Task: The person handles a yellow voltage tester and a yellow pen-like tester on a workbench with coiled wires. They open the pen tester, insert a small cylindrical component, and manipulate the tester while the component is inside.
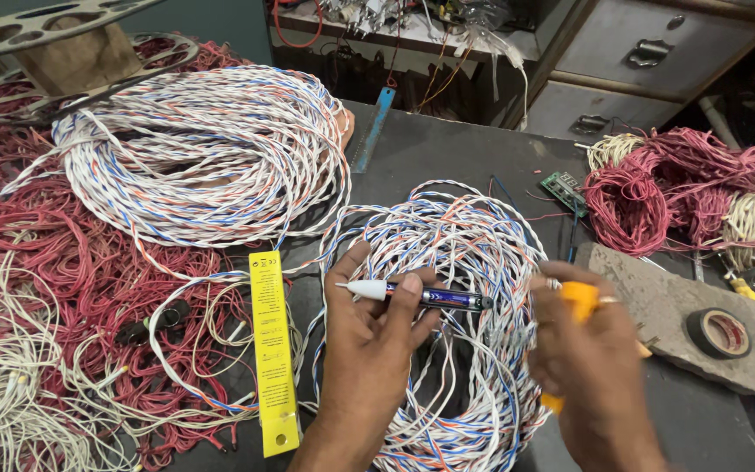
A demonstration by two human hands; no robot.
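Observation:
My left hand [369, 350] holds a pen-shaped tool [421, 295] with a white tip and a dark blue barrel, lying level across its fingers. My right hand [596, 371] is closed around a yellow-handled tool [580, 301], whose lower end shows below the palm. Both hands hover over a coil of twisted white, blue and orange wire [474, 253] on the dark table [447, 149]. A second, larger coil of the same wire [203, 149] lies to the upper left.
A yellow ruler-like strip [273, 350] lies left of my left hand. Red and white wire tangles [54, 297] cover the left side. Red wire bundles [675, 188], a small green circuit board [563, 188], a stone slab [657, 306] with black tape roll [718, 332] sit right.

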